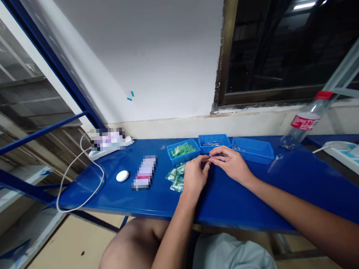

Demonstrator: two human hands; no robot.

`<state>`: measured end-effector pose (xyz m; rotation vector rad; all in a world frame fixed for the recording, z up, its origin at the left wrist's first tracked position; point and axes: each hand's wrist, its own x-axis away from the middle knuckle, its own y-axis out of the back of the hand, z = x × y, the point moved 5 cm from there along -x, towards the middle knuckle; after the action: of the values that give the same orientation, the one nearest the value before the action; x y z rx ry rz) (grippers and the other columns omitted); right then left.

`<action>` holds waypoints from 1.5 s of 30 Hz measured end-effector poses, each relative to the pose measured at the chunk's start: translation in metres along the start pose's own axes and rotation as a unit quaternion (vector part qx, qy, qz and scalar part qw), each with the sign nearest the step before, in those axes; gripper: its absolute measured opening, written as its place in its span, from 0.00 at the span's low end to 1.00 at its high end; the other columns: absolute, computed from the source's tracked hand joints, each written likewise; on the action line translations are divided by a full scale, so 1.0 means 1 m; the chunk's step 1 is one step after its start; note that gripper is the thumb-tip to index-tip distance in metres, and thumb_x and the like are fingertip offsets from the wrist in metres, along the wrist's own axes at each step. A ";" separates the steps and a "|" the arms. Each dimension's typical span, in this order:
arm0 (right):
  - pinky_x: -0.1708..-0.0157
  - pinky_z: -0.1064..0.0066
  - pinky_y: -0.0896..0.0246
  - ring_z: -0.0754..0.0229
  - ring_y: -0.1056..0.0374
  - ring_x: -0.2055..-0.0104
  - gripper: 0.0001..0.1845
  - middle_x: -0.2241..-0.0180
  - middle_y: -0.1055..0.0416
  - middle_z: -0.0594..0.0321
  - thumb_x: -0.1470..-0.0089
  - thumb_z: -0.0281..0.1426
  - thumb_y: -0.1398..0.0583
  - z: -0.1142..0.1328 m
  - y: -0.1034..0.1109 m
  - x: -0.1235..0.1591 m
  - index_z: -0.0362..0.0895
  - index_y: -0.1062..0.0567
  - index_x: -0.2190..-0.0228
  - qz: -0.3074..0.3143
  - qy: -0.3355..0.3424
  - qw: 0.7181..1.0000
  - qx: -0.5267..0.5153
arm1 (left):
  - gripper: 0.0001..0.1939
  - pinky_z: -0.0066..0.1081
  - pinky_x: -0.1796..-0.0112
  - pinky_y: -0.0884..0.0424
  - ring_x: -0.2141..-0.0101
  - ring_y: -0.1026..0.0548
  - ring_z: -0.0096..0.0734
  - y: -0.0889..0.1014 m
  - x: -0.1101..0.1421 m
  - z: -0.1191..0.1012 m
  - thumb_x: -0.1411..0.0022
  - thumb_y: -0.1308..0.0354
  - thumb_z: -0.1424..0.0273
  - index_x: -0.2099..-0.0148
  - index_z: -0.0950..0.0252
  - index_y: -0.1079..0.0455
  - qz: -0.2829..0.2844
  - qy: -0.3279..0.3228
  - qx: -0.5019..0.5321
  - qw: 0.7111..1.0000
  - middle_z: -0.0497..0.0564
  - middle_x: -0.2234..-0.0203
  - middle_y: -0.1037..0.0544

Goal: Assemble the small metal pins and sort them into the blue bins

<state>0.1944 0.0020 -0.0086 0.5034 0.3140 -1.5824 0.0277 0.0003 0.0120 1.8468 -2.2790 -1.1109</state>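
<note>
My left hand (196, 173) and my right hand (228, 162) meet over the blue table, fingertips pinched together. Whatever lies between them is too small and hidden to name. Just left of my left hand, partly covered by it, is a loose pile of small clear-and-green packets (176, 178). Behind them a blue bin (172, 155) holds more green packets (183, 149). A second blue bin (214, 137), beyond my fingers, contains thin metal pieces (211, 143). To the right, a third blue bin (257, 150) has a few small metal parts (239, 148) at its left end.
A white oval case (122, 176) and a blurred flat object (144, 172) lie on the blue table (159, 202) at left. A power strip (111, 149) with a looping white cable (102, 182) sits behind. At right stands a tilted plastic bottle (305, 120) near another power strip (346, 158).
</note>
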 end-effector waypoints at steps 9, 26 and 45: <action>0.57 0.60 0.21 0.54 0.22 0.61 0.10 0.60 0.21 0.57 0.40 0.37 0.34 0.003 -0.001 0.000 0.46 0.20 0.58 0.024 0.006 0.992 0.126 | 0.21 0.36 0.49 0.22 0.52 0.16 0.39 0.002 0.002 -0.002 0.35 0.40 0.81 0.43 0.58 0.25 0.004 -0.003 -0.038 0.999 0.50 0.53 0.14; 0.60 0.64 0.25 0.57 0.24 0.62 0.08 0.58 0.22 0.60 0.41 0.28 0.38 0.015 -0.008 0.003 0.48 0.21 0.59 0.083 0.045 0.980 0.177 | 0.13 0.33 0.52 0.21 0.52 0.16 0.42 0.001 0.003 0.000 0.25 0.44 0.64 0.47 0.60 0.20 0.008 0.012 -0.025 1.000 0.53 0.52 0.14; 0.59 0.62 0.24 0.56 0.23 0.61 0.11 0.62 0.21 0.58 0.42 0.35 0.34 -0.002 -0.006 0.003 0.46 0.22 0.57 0.081 -0.039 0.991 0.104 | 0.29 0.35 0.47 0.20 0.51 0.16 0.36 -0.002 0.001 0.010 0.37 0.41 0.86 0.38 0.58 0.28 0.004 0.023 0.055 0.998 0.51 0.52 0.14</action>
<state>0.1887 0.0008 -0.0129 0.6099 0.0468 -1.4783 0.0252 0.0045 0.0034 1.8784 -2.3643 -0.9493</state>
